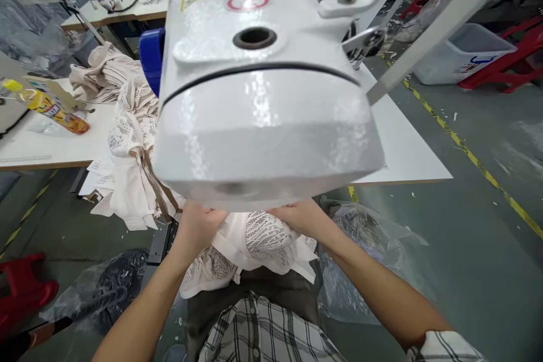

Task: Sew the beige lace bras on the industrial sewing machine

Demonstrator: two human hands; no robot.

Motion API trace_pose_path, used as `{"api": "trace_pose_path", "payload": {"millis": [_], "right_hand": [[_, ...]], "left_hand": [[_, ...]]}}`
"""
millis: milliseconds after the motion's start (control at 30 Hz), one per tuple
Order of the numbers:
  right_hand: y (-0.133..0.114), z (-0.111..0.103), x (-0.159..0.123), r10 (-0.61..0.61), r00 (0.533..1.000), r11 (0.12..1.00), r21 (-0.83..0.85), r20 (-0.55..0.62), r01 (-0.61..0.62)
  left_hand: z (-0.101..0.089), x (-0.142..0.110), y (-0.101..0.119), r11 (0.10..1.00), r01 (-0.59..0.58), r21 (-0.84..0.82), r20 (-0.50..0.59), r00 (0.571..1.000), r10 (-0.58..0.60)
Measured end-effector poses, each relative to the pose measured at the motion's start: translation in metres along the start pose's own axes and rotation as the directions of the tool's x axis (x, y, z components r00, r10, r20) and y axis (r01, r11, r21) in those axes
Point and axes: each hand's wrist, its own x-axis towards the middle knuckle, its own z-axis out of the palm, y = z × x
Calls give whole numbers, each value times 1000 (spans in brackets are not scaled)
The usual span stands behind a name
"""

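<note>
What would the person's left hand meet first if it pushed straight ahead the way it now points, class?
Most likely the white sewing machine head. The left hand rests on the lace garment and points forward beneath the machine's front, which hides its fingertips, so the exact depth is unclear.

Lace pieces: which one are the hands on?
The lace piece under the sewing machine head, held by left hand and right hand; the lace pile lies untouched.

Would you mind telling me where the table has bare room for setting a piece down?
Right of the sewing machine, the white table is bare to its edge. Left is crowded: a lace pile and a bottle. Both hands fill the gap underneath.
</note>
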Motion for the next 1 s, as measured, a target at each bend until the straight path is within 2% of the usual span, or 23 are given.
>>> {"api": "trace_pose_path", "payload": {"millis": [133, 200, 300, 367, 433, 533, 600, 700, 900, 1000], "right_hand": [[7, -1, 4, 2, 1000, 999, -34, -30, -3], [17, 1, 4, 20, 1000, 1000, 3, -18, -20], [42, 9, 0, 38, 999, 987, 153, 36, -43], [61, 15, -5, -13, 987, 960, 277, 160, -32], [78, 20, -12, -76, 940, 938, 343, 333, -46], [94, 23, -25, -19, 869, 927, 334, 494, -170], [101, 23, -33, 55, 862, 874, 394, 503, -286], [107, 22, -43, 119, 859, 738, 534, 498, -412], [106, 18, -57, 229, 825, 580, 608, 516, -541], [104, 18, -64, 319, 818, 484, 660, 478, -574]], "left_hand": [[-3, 6, 8, 993, -118, -24, 31, 992, 118], [-4, 7, 11, 992, -125, -27, 36, 991, 126], [-4, 4, 8, 996, -85, 17, 9, 996, 85], [-5, 2, 2, 998, -46, 51, -15, 999, 47], [-7, 0, -4, 996, -1, 85, -30, 1000, 3], [-9, -2, -9, 988, 66, 138, -34, 997, -62], [-10, -3, -9, 983, 97, 156, -27, 995, -94], [-9, -4, -4, 988, 82, 130, -4, 997, -82], [-5, -7, 6, 994, 28, 107, -23, 999, -26], [-6, -6, 5, 990, 2, 140, -39, 999, 3]]}}
